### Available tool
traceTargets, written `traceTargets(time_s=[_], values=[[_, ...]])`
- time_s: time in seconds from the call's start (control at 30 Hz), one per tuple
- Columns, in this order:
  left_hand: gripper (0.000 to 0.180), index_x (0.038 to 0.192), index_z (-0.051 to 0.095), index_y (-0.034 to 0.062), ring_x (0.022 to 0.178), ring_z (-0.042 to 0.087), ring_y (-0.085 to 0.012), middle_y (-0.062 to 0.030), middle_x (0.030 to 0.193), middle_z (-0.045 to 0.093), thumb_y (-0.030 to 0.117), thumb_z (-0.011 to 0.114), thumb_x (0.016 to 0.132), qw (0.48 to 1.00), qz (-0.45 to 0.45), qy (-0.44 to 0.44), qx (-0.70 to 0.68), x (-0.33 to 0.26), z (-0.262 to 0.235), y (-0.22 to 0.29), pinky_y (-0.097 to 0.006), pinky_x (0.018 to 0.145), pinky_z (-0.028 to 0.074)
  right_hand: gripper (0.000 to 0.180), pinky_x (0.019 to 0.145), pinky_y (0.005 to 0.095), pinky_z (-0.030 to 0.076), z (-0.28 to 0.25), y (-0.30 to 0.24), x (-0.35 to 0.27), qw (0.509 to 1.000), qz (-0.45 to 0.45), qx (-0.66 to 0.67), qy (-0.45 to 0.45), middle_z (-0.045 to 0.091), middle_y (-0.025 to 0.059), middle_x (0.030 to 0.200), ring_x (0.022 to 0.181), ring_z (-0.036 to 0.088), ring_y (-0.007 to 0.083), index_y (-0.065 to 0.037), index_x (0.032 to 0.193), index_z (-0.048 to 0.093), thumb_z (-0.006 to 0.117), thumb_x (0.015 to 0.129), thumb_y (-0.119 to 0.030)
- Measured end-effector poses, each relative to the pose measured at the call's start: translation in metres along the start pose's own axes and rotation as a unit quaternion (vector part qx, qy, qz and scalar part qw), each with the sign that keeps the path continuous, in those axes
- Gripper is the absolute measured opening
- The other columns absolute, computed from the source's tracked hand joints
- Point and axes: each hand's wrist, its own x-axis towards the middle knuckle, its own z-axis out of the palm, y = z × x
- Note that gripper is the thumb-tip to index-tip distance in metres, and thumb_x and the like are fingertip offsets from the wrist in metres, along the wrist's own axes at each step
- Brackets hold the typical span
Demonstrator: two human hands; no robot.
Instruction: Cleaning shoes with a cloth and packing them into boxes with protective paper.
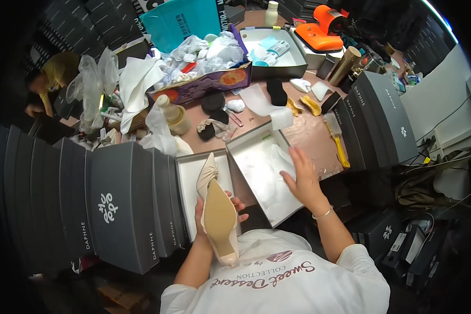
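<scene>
A pair of beige pointed shoes is in my left hand, whose fingers wrap round it from behind. One shoe turns its tan sole up; the other shows a pleated, knotted upper at the toe end. My right hand is raised with fingers apart and nothing in it, over the right edge of an open shoe box. White tissue paper lies inside that shoe box. Partly behind the shoes is a shallow grey-edged tray or lid with a white inside.
Dark grey shoe boxes stand in a row at left and at right. Farther back are a purple carton of crumpled wrapping, a bottle, an orange device and a yellow-handled brush. Another person is at far left.
</scene>
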Motion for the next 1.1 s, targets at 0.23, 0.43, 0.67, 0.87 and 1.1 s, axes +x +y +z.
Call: traceTargets(time_s=[0.23, 0.43, 0.67, 0.87, 1.1], values=[[0.065, 0.132, 0.041, 0.0023, 0.103, 0.059, -0.0339, -0.0196, 0.112, 0.056, 0.047, 0.052, 0.086, 0.984, -0.123, -0.019, 0.127, 0.031, -0.002, 0.031, -0.049, 0.086, 0.053, 0.073, 0.092, 0.0463, 0.044, 0.03, 0.049, -0.017, 0.963, 0.113, 0.087, -0.228, 0.053, 0.0331, 0.116, 0.107, 0.053, 0.0478, 0.008, 0.139, 0.027, 0.069, 0.082, -0.012], [0.068, 0.135, 0.04, 0.003, 0.104, 0.058, -0.0354, -0.0211, 0.113, 0.055, 0.049, 0.05, 0.086, 0.978, -0.182, -0.023, 0.098, 0.046, -0.029, 0.018, -0.052, 0.088, 0.05, 0.068, 0.102, 0.0483, 0.036, 0.025, 0.07, 0.07, 0.996, 0.058, -0.059, -0.044, 0.039, 0.0221, 0.138, 0.126, 0.04, 0.0417, -0.011, 0.134, 0.046, 0.069, 0.071, -0.003], [0.072, 0.133, 0.041, -0.0006, 0.101, 0.059, -0.038, -0.0233, 0.113, 0.055, 0.05, 0.053, 0.083, 0.989, -0.132, -0.021, 0.057, 0.041, -0.031, 0.02, -0.056, 0.083, 0.052, 0.056, 0.103, 0.0499, 0.034, 0.071, 0.113, 0.115, 0.991, -0.073, -0.034, 0.104, 0.054, 0.0171, 0.125, 0.12, 0.049, 0.0341, -0.006, 0.119, 0.057, 0.069, 0.065, -0.003], [0.076, 0.135, 0.038, -0.0012, 0.098, 0.06, -0.0372, -0.0266, 0.122, 0.052, 0.051, 0.053, 0.082, 0.993, -0.076, -0.085, -0.032, 0.04, -0.025, 0.017, -0.052, 0.079, 0.055, 0.022, 0.096, 0.049, 0.041, 0.047, 0.006, 0.002, 0.918, -0.245, -0.115, -0.289, 0.059, 0.0117, 0.101, 0.099, 0.057, 0.0281, -0.005, 0.099, 0.06, 0.051, 0.082, -0.016], [0.082, 0.147, 0.025, 0.0041, 0.105, 0.058, -0.037, -0.0239, 0.142, 0.038, 0.049, 0.051, 0.083, 0.96, -0.223, -0.044, 0.166, 0.071, -0.001, 0.001, -0.049, 0.084, 0.051, 0.043, 0.09, 0.0386, 0.046, -0.013, 0.048, 0.052, 0.856, -0.092, 0.228, -0.456, 0.065, 0.0179, 0.108, 0.099, 0.06, 0.0359, 0.004, 0.112, 0.061, 0.069, 0.081, -0.025]])
